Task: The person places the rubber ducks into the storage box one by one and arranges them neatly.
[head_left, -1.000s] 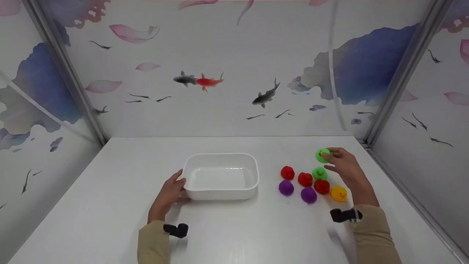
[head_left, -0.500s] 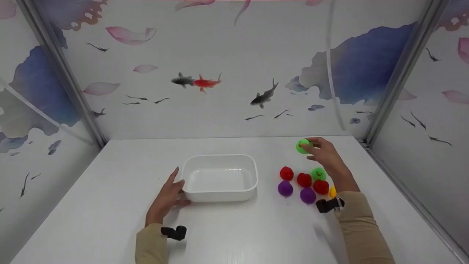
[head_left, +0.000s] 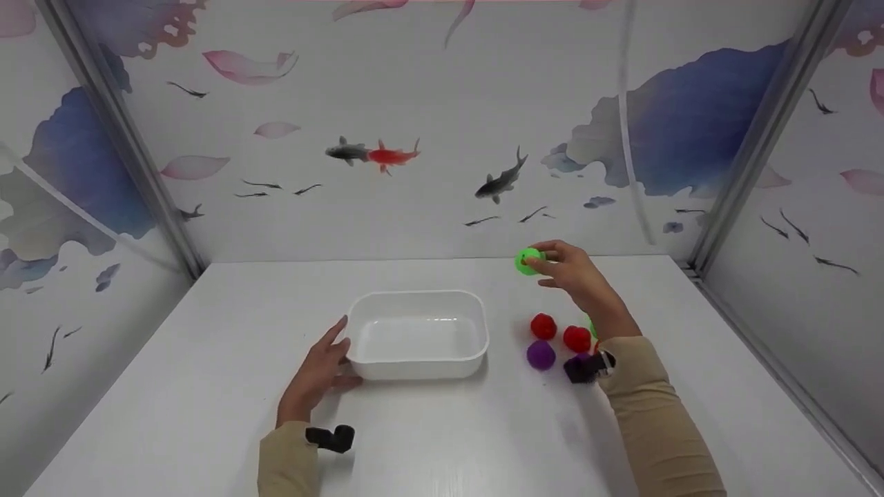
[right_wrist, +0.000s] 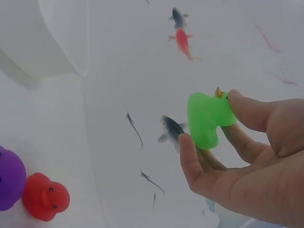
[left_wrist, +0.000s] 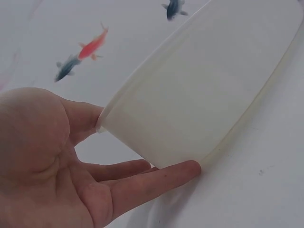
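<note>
My right hand [head_left: 570, 273] pinches a green rubber duck [head_left: 530, 261] between thumb and fingertips, raised above the far part of the table, right of the white tub [head_left: 421, 368]. In the right wrist view the duck [right_wrist: 205, 118] shows side-on, its orange beak upward, with the thumb at its head. My left hand [head_left: 315, 373] rests against the tub's left end. Its fairly straight fingers touch the rim and lower edge, as the left wrist view shows on the tub wall [left_wrist: 180, 99]. No duck is visible inside the tub.
Right of the tub lie red ducks [head_left: 543, 326] and a purple duck [head_left: 541, 355], close together. My right forearm and wrist camera [head_left: 583, 368] partly hide others, including a second green duck [head_left: 593, 327]. A patterned wall [head_left: 442, 228] bounds the table's back.
My right hand has carried the green duck leftward and farther back from over the duck group toward the tub. The left hand and the tub stay in place.
</note>
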